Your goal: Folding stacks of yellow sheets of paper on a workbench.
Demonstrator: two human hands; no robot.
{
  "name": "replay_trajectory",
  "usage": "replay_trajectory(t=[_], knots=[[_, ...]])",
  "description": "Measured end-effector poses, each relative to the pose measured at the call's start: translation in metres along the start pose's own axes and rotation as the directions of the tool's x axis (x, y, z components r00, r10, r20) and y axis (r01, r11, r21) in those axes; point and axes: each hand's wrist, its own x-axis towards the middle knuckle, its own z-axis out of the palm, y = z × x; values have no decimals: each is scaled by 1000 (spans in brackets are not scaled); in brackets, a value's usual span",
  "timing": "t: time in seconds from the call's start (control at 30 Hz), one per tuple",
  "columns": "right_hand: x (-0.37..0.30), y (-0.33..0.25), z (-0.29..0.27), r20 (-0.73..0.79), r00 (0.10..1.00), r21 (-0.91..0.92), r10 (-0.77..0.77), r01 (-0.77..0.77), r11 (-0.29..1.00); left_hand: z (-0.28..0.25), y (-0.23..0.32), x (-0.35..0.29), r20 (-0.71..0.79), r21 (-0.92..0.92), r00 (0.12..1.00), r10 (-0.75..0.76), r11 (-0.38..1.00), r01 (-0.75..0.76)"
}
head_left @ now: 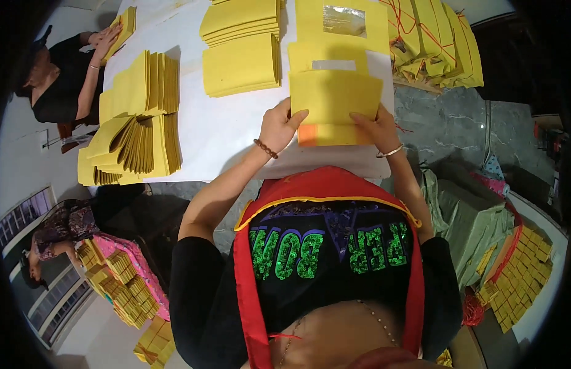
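At the near edge of the white table, my left hand (282, 128) and my right hand (379, 129) grip a yellow paper sheet (336, 98) by its two sides. Each thumb lies on top and the fingers go underneath, mostly hidden. The sheet's lower part shows a lighter band with orange at the left end. Just beyond it, partly covered, lies another yellow sheet with a pale strip (333, 64). Farther off is a yellow sheet bearing a shiny silver foil patch (345, 22). Whether I hold one sheet or several, I cannot tell.
Folded yellow paper stacks (242, 64) stand left of my hands, more (138, 123) at the table's left edge. Red-tied yellow bundles (436, 40) sit at the far right. A green-wrapped pile (467, 215) stands right of me. Two other people are at the left, one handling yellow paper.
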Motion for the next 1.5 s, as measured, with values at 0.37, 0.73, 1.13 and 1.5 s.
replay_trajectory(t=[0.37, 0.73, 1.13, 1.5], knots=[[12, 1, 4, -103, 993, 101, 55, -45, 994, 15, -10, 6, -188, -248, 982, 9, 967, -56], [18, 5, 23, -366, 926, 6, 88, -93, 996, 23, -16, 12, -247, -454, 967, -65, 889, -57], [20, 0, 25, -412, 901, -78, 133, -181, 980, 6, 21, -9, -345, 335, 827, 444, 881, -334], [18, -3, 24, -390, 915, -84, 97, -141, 986, 40, 17, 35, 180, 745, 795, 580, 448, -495]])
